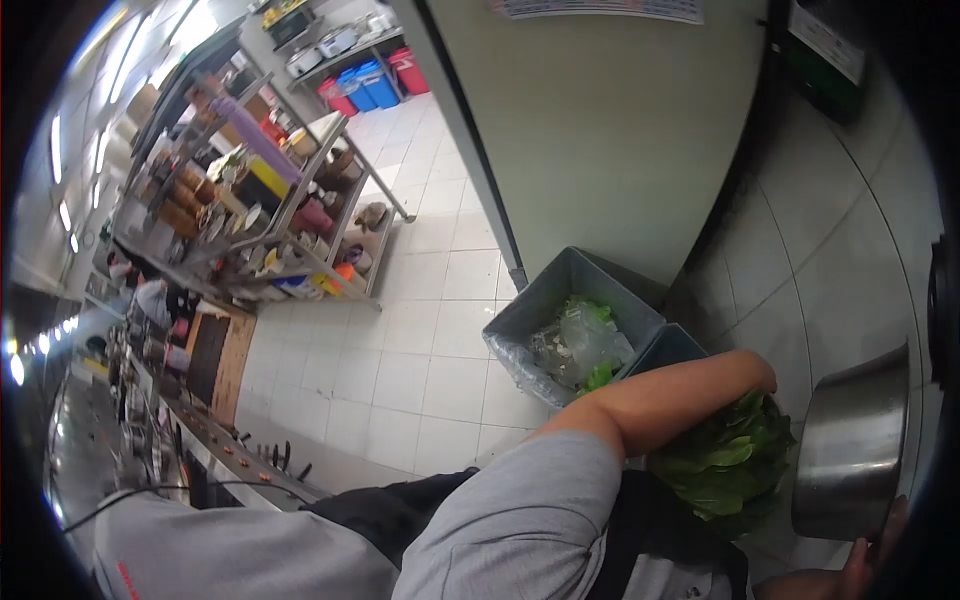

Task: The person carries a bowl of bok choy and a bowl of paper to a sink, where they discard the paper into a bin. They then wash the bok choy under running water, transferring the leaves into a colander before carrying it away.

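Note:
My left arm, in a grey short sleeve, reaches across to a mound of dark green leafy vegetables [725, 460]. At its far end my left hand [763, 374] bends down beside the leaves, and its fingers are hidden. Close to the right edge is a large shiny metal pot [850, 450]. My right hand [868, 562] is at the pot's lower edge, fingers against the metal; only part of this hand shows.
A grey bin [575, 262] with a plastic liner holds clear plastic and green scraps beside a pale panel [590, 130]. A loaded metal shelf [330, 215] stands on white tiles. Knives [285, 460] line a counter at lower left. People are farther back.

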Demonstrator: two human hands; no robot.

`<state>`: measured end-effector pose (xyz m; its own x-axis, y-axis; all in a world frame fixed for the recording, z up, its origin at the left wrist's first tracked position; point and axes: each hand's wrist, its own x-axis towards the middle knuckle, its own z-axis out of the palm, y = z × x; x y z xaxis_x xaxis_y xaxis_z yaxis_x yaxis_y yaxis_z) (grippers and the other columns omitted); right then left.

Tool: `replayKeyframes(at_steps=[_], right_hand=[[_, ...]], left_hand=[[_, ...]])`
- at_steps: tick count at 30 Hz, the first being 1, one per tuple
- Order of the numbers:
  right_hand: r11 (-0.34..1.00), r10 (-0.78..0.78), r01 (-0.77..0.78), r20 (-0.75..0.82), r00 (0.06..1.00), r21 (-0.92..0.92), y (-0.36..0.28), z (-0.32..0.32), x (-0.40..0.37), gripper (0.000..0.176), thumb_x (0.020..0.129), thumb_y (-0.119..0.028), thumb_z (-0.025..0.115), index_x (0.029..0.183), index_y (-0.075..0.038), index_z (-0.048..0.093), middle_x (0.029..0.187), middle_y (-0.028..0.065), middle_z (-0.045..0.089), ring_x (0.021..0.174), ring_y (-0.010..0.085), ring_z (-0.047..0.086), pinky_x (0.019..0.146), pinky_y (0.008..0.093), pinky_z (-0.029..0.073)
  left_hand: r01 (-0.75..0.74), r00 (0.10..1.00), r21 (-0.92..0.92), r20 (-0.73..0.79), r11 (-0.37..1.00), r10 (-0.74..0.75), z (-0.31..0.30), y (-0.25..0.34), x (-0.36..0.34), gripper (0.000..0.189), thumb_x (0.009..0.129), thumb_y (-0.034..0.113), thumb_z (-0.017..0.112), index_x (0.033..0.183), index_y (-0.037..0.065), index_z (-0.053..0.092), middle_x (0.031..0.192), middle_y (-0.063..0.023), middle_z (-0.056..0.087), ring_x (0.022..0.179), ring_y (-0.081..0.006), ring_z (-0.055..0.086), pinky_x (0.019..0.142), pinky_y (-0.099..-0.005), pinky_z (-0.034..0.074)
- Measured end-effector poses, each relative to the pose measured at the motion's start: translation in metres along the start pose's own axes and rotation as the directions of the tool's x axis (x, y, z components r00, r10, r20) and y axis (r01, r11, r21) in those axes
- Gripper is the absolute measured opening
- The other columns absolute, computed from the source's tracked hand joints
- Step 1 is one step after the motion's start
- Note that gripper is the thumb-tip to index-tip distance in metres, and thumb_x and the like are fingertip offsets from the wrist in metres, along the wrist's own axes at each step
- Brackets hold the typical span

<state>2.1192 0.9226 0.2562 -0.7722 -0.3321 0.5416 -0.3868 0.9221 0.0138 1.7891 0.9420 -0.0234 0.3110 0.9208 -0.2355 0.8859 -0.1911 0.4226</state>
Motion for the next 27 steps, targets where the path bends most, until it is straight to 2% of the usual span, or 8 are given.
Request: replayKeyframes(at_steps=[2,5,9,12,14,18,25,27], right_hand=[[0.997,-0.073,0.070,0.128,0.989,0.022,0.029,0.001,0.011,0.033,0.082,-0.003,0.064,0.111,0.011,0.055,0.111,0.0297,0.055,0.079,0.0362,0.057,0.070,0.0354,0.049],[0.937,0.130,-0.109,-0.039,0.991,0.332,0.055,0.038,0.024,0.033,0.082,-0.006,0.065,0.110,0.008,0.057,0.105,0.0250,0.058,0.080,0.0303,0.056,0.069,0.0329,0.047],[0.711,0.703,-0.698,-0.056,0.709,0.090,0.050,0.069,0.041,0.028,0.081,-0.017,0.052,0.098,0.005,0.058,0.124,0.0229,0.048,0.114,0.0283,0.047,0.097,0.0405,0.035],[0.744,0.657,-0.668,-0.196,0.727,0.016,0.044,0.081,0.089,0.022,0.076,-0.008,0.056,0.095,0.003,0.059,0.114,0.0206,0.053,0.108,0.0290,0.050,0.093,0.0388,0.037],[0.868,0.476,-0.483,0.090,0.875,0.116,0.008,0.077,0.174,0.028,0.079,-0.006,0.066,0.102,0.009,0.059,0.090,0.0195,0.060,0.074,0.0243,0.054,0.062,0.0347,0.043],[0.537,0.837,-0.841,-0.084,0.540,-0.061,-0.041,0.107,0.200,0.038,0.080,-0.014,0.067,0.107,0.011,0.055,0.096,0.0192,0.060,0.079,0.0236,0.054,0.066,0.0338,0.044],[0.500,0.866,-0.866,0.032,0.499,-0.011,-0.055,0.150,0.273,0.044,0.081,-0.018,0.067,0.113,0.010,0.054,0.103,0.0187,0.059,0.084,0.0236,0.054,0.068,0.0329,0.044],[0.654,0.752,-0.752,0.040,0.658,0.082,-0.043,0.162,0.279,0.040,0.082,-0.014,0.064,0.113,0.009,0.054,0.104,0.0200,0.059,0.082,0.0245,0.054,0.069,0.0313,0.044]], left_hand=[[0.073,0.997,-0.009,-0.035,0.997,-0.073,-0.024,-0.015,-0.030,0.039,0.077,0.020,0.059,0.115,0.013,0.059,0.114,-0.0106,0.060,0.108,-0.0305,0.055,0.088,-0.0442,0.045],[0.189,0.982,0.019,-0.002,0.982,-0.189,-0.042,-0.045,-0.069,0.038,0.079,0.019,0.056,0.116,0.012,0.058,0.115,-0.0102,0.059,0.108,-0.0304,0.055,0.089,-0.0438,0.045],[0.229,0.973,0.011,-0.014,0.973,-0.229,-0.031,-0.091,-0.080,0.040,0.079,0.020,0.056,0.119,0.013,0.056,0.116,-0.0097,0.059,0.110,-0.0302,0.054,0.089,-0.0435,0.044],[0.207,0.977,-0.018,-0.042,0.978,-0.207,-0.040,-0.119,-0.093,0.042,0.079,0.020,0.056,0.121,0.013,0.055,0.119,-0.0098,0.058,0.111,-0.0299,0.053,0.090,-0.0432,0.044],[0.160,0.986,-0.009,-0.055,0.987,-0.160,-0.056,-0.132,-0.106,0.042,0.080,0.020,0.056,0.122,0.013,0.054,0.120,-0.0095,0.057,0.112,-0.0298,0.053,0.090,-0.0431,0.044],[0.118,0.988,-0.023,-0.099,0.993,-0.119,-0.087,-0.157,-0.173,0.040,0.079,0.023,0.059,0.118,0.015,0.058,0.116,-0.0085,0.059,0.110,-0.0294,0.055,0.089,-0.0430,0.045],[0.139,0.975,-0.121,-0.158,0.983,-0.157,-0.090,-0.212,-0.234,0.035,0.080,0.025,0.059,0.113,0.017,0.062,0.113,-0.0076,0.061,0.105,-0.0298,0.058,0.085,-0.0434,0.046],[0.132,0.975,-0.154,-0.160,0.979,-0.157,-0.102,-0.223,-0.246,0.036,0.080,0.025,0.059,0.114,0.017,0.062,0.114,-0.0078,0.061,0.105,-0.0303,0.058,0.086,-0.0431,0.046]])
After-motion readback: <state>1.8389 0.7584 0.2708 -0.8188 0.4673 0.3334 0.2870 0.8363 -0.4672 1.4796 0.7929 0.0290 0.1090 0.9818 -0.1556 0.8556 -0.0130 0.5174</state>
